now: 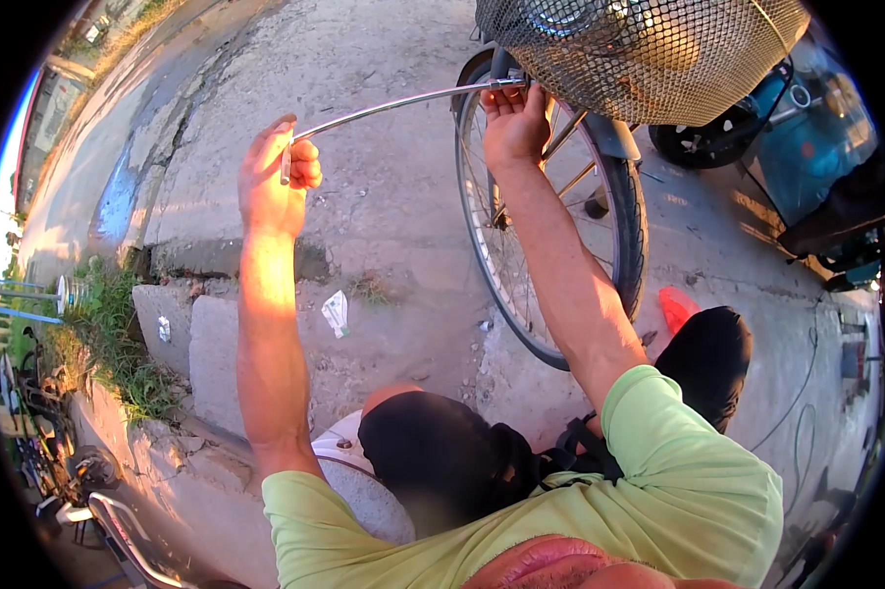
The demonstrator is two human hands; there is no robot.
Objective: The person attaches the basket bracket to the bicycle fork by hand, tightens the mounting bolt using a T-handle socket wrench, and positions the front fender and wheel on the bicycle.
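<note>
A long chrome T-handle socket wrench spans between my two hands; its shaft looks bowed in this wide view. My left hand is closed around the crossbar end, with the short bar showing between the fingers. At the other end, my right hand has its fingers curled against the socket end, under the basket. That end meets the front of the bicycle near the top of its front wheel; the exact contact point is hidden. A wire mesh basket hangs just above my right hand.
A teal vehicle stands at the right, beside a black basket-like part. A white rounded seat is beneath me. Crumpled paper lies on the concrete. Grass and parked bikes are at the left.
</note>
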